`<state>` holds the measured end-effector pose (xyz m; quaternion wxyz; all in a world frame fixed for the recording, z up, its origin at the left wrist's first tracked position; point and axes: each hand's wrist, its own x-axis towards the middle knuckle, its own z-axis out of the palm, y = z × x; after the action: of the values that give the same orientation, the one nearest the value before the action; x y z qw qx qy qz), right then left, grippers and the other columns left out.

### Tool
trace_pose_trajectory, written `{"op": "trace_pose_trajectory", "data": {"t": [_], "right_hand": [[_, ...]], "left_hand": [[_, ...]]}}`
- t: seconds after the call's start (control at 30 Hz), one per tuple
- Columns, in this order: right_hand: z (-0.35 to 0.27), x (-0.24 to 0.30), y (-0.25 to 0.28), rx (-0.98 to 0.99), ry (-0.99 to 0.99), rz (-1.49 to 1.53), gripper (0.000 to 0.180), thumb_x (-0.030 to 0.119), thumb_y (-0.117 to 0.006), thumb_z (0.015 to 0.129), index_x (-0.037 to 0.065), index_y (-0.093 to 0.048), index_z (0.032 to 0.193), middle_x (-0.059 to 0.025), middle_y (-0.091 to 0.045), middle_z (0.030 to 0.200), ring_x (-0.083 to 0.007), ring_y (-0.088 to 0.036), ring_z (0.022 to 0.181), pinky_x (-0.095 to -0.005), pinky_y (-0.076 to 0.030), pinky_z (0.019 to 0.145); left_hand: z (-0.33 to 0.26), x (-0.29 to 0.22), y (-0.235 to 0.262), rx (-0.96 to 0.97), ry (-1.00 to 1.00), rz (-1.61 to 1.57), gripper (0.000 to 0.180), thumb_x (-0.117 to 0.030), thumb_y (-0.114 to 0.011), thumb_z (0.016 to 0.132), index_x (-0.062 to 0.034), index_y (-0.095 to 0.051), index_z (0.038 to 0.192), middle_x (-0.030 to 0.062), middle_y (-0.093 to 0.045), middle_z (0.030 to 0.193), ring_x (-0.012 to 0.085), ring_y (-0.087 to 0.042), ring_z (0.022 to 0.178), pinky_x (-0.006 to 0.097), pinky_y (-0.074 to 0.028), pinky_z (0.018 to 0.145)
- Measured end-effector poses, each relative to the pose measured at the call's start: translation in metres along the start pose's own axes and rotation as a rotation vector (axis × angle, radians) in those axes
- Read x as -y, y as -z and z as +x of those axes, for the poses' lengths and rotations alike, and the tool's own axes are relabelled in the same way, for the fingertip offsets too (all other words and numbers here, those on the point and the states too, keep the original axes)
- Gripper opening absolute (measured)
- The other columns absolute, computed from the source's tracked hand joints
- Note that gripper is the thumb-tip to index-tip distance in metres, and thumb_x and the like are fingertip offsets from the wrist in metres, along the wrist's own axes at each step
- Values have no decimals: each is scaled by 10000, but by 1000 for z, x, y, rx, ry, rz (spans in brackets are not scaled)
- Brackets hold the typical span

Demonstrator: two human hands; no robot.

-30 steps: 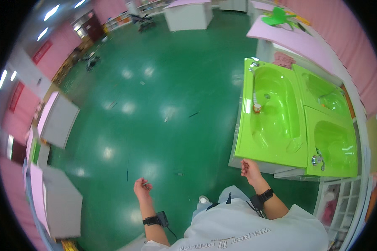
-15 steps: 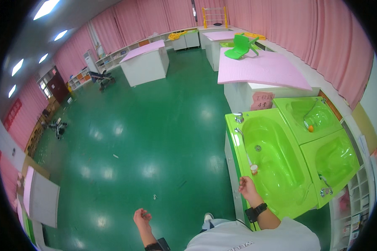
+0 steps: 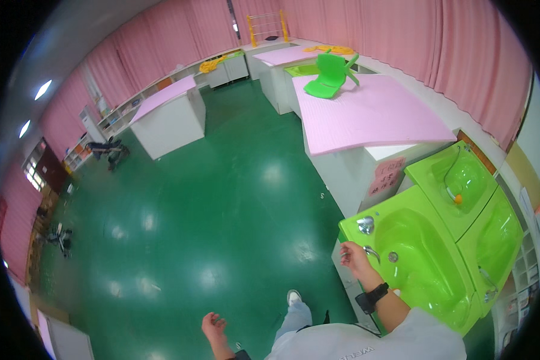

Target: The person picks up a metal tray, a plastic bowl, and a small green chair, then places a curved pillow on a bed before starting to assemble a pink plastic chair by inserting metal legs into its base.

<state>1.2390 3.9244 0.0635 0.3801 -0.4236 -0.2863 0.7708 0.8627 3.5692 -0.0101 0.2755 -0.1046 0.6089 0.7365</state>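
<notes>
1. Your right hand (image 3: 355,257) is at the near-left corner of the lime-green sink unit (image 3: 429,264), fingers loosely curled, gripping nothing I can make out. A black wristband sits just behind it.
2. The chrome tap (image 3: 371,252) is just beside your right fingertips, on the basin side; contact or a small gap, can't tell.
3. A round chrome knob (image 3: 365,225) sits on the sink rim above the hand, near but apart from it.
4. A small drain (image 3: 393,257) lies in the basin floor, right of the tap, beyond your fingers.
5. Your left hand (image 3: 213,327) hangs low over the green floor (image 3: 180,216), palm up, fingers half open and empty. It's well apart from the sink, with your shoe (image 3: 293,297) between the two hands.
6. A second green basin (image 3: 462,180) adjoins the unit at the far right, with a small orange thing in it, out of reach of either hand.
7. A pink-topped desk (image 3: 366,114) stands behind the sinks, with a green plastic chair (image 3: 327,75) upturned on it.
8. Another pink-topped desk (image 3: 168,114) stands across the floor to the far left; pink curtains (image 3: 402,30) line the walls.
</notes>
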Motion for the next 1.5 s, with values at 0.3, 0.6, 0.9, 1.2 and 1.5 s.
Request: {"op": "trace_pose_trajectory", "data": {"t": [0.3,0.6,0.9,1.2,1.5], "right_hand": [[187,92,-59,-355,230,184,229,274,-593,846,115,-567,1009,-50,-610,883,-195,-579,811,-346,-485,736],[411,167,-77,-487,359,258,387,296,-577,856,50,-503,1146,-111,-573,1047,-245,-548,947,-377,-457,833],[671,311,-137,-413,397,429,411,266,-565,850,38,-455,1174,-173,-503,1133,-292,-515,1005,-418,-456,914],[884,419,-110,-717,430,392,437,281,-571,815,45,-452,1164,-161,-486,1157,-293,-496,993,-430,-448,889],[1006,504,-44,-942,345,149,495,341,-576,832,33,-502,1212,-107,-583,1073,-234,-545,877,-384,-481,737]], "left_hand": [[217,-89,-353,457,15,310,206,-246,-545,882,-79,-557,1002,62,-617,909,193,-580,697,336,-483,613],[354,-89,-630,628,-4,410,164,-192,-509,912,-67,-568,1001,54,-637,923,148,-598,680,271,-486,541],[496,-147,-834,628,5,425,173,-223,-525,901,-79,-580,979,42,-631,901,148,-592,718,279,-491,568],[631,-100,-1149,919,170,507,280,-272,-575,857,-86,-549,1064,48,-622,960,165,-589,759,312,-508,621],[591,-15,-1468,1310,206,845,503,-417,-618,813,-46,-492,1128,84,-570,1039,199,-556,794,362,-463,655]]}}
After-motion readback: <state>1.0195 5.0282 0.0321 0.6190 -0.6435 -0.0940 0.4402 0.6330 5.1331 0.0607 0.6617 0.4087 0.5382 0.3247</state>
